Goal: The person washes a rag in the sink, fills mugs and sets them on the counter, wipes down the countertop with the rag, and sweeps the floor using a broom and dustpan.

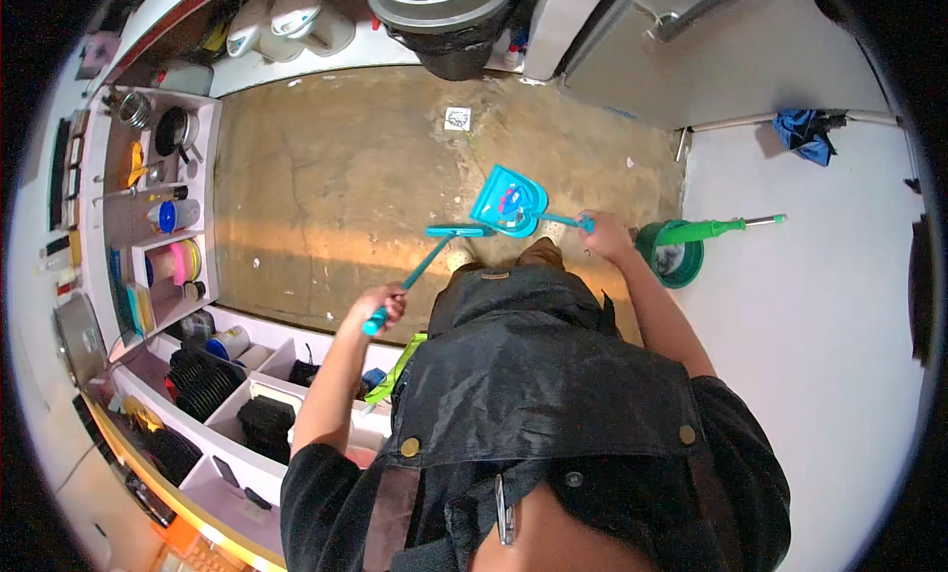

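Note:
My left hand [381, 303] is closed around the handle of a small teal broom [427, 265]. The broom's narrow head is low by my left shoe, just left of the dustpan. In my right hand [608, 237] is the short handle of a teal dustpan [486, 204], which is down near the floor in front of my feet. Several small bits, some blue and some pink or red, lie in the pan. Broom head and dustpan edge are close together; I cannot tell whether they touch.
Right of my right arm stands a green bucket [690, 227] with a green-handled mop [726, 228] leaning out. A black-lined bin [444, 39] is ahead, beyond a floor drain [457, 119]. Loaded shelves [209, 147] line the left; a grey door [731, 48] is at upper right.

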Tool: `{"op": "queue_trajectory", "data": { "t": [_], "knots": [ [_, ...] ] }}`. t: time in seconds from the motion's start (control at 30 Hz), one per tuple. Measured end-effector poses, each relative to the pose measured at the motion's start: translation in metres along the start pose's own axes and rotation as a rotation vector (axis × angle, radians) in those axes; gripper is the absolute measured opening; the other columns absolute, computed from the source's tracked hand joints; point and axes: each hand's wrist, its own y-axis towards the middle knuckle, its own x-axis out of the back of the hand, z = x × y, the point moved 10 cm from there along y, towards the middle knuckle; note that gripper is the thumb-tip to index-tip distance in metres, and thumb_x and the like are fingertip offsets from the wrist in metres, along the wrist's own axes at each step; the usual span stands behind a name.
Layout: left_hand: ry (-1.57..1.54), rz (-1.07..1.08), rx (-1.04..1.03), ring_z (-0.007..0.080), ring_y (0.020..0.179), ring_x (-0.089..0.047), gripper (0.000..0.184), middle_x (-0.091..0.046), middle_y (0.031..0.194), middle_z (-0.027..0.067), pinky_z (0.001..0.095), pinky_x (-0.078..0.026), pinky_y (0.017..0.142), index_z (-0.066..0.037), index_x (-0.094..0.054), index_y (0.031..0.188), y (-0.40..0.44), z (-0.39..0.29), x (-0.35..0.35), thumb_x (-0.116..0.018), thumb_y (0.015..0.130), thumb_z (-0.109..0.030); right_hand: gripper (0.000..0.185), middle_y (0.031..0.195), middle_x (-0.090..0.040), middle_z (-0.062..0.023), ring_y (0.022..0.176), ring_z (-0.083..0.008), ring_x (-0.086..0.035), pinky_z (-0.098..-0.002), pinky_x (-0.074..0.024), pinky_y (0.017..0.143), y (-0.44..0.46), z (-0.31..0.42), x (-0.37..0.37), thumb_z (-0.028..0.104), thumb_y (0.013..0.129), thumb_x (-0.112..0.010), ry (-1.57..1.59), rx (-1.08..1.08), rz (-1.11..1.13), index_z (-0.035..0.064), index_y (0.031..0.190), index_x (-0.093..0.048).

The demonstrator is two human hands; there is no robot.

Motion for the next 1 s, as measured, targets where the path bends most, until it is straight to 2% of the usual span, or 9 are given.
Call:
{"op": "queue_trajectory", "data": {
  "t": [0.1,0.2,0.27,0.47,0.57,0.7,0.8,0.9,1.0],
  "knots": [
    [0.481,-0.430,-0.264,0.0095,0.038,-0.040,0.055,-0.046,0.053,0.0007,0.0253,-0.034,0.034,0.002,-0.035,0.131,-0.057,-0.042,-0.005,-0.057,0.082,-0.009,0.022,0.075,-0.063,-0.0152,0.071,-0.0320,-0.062,-0.0396,-0.0478,0.065,0.002,-0.035,0.050,0.019,0.072,-0.062,-0.022,-0.067,-0.005,0.0092,0.092,-0.065],
    [0.932,-0.551,-0.442,0.0125,0.042,-0.050,0.048,-0.054,0.058,0.0047,0.0273,-0.039,0.036,0.001,-0.042,0.128,-0.061,-0.103,0.001,-0.056,0.084,-0.011,0.027,0.076,-0.065,-0.0135,0.070,-0.0331,-0.063,-0.0421,-0.0503,0.067,0.013,-0.081,0.084,0.029,0.073,-0.060,0.035,-0.119,0.045,0.0134,0.095,-0.065],
    [0.756,-0.661,-0.634,0.0138,0.043,-0.051,0.037,-0.054,0.057,0.0062,0.0296,-0.042,0.039,0.004,-0.050,0.116,-0.056,-0.142,-0.008,-0.055,0.084,-0.012,0.028,0.076,-0.064,-0.0139,0.070,-0.0337,-0.062,-0.0422,-0.0500,0.067,0.018,-0.091,0.118,0.028,0.073,-0.061,0.067,-0.101,0.041,0.0117,0.095,-0.065],
    [1.592,-1.322,-0.456,0.0306,0.078,-0.066,0.019,-0.064,0.076,0.0215,0.0379,-0.053,0.058,0.004,-0.060,0.085,0.065,-0.279,-0.033,-0.052,0.084,-0.013,0.029,0.077,-0.063,-0.0159,0.075,-0.0354,-0.062,-0.0432,-0.0488,0.070,0.066,-0.125,0.145,0.029,0.070,-0.064,-0.080,-0.043,0.151,0.0096,0.093,-0.064],
    [1.735,-1.194,-0.237,0.0305,0.077,-0.066,0.018,-0.064,0.075,0.0200,0.0398,-0.051,0.061,0.001,-0.062,0.083,0.122,-0.274,-0.117,-0.054,0.082,-0.014,0.028,0.078,-0.063,-0.0167,0.076,-0.0353,-0.061,-0.0432,-0.0481,0.070,0.087,-0.141,0.145,0.028,0.070,-0.064,-0.057,0.086,-0.004,0.0108,0.091,-0.064],
    [1.883,-0.698,-0.700,0.0314,0.071,-0.064,0.014,-0.064,0.075,0.0203,0.0418,-0.049,0.061,-0.001,-0.062,0.072,0.218,-0.179,-0.215,-0.055,0.077,-0.012,0.026,0.081,-0.064,-0.0170,0.078,-0.0355,-0.061,-0.0435,-0.0481,0.070,0.095,-0.147,0.162,0.027,0.071,-0.063,-0.041,-0.095,0.082,0.0132,0.093,-0.065],
    [1.775,-0.740,-0.650,0.0349,0.071,-0.063,0.026,-0.061,0.078,0.0281,0.0434,-0.049,0.061,0.000,-0.061,0.099,0.193,-0.103,-0.286,-0.055,0.075,-0.010,0.025,0.080,-0.064,-0.0159,0.076,-0.0334,-0.061,-0.0415,-0.0478,0.068,0.096,-0.156,0.171,0.025,0.071,-0.063,-0.035,-0.095,0.087,0.0133,0.093,-0.066],
    [1.443,-0.485,-0.555,0.0351,0.066,-0.063,0.039,-0.061,0.077,0.0274,0.0437,-0.049,0.061,-0.002,-0.055,0.115,0.140,-0.084,-0.303,-0.055,0.077,-0.012,0.024,0.075,-0.063,-0.0137,0.069,-0.0302,-0.060,-0.0380,-0.0467,0.065,0.101,-0.168,0.174,0.023,0.071,-0.063,-0.042,-0.092,0.063,0.0133,0.092,-0.067],
    [1.300,-0.595,-0.398,0.0349,0.063,-0.063,0.043,-0.061,0.074,0.0260,0.0442,-0.050,0.060,-0.005,-0.052,0.121,0.090,-0.089,-0.294,-0.054,0.079,-0.014,0.024,0.076,-0.063,-0.0144,0.071,-0.0308,-0.061,-0.0384,-0.0471,0.065,0.100,-0.156,0.182,0.023,0.071,-0.063,-0.017,-0.099,0.073,0.0134,0.092,-0.067]
  ]
}}
